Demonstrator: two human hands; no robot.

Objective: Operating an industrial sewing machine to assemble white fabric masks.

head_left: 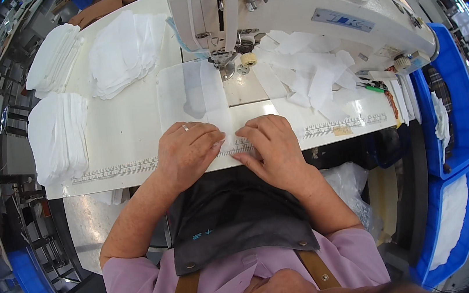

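Note:
A thin white fabric piece [172, 95] lies flat on the sewing table, its far right corner beside the presser foot [227, 70] of a white sewing machine [281, 3]. My left hand [191, 150], with a ring on one finger, rests over the near end of this piece. Its fingers and thumb are pinched together at the near right corner. Close by on the right is my right hand [272, 146], thumb and fingers curved and apart, fingertips at the fabric's edge. Nothing shows in its grip. A translucent greyish patch [193, 93] shows within the fabric.
Stacks of white fabric pieces [60, 135] occupy the table's left side, with another pile [123, 52] farther back. Loose white scraps [319, 74] lie under the machine arm. A printed ruler [114, 172] runs along the front edge. Blue bins [464, 112] stand at the right.

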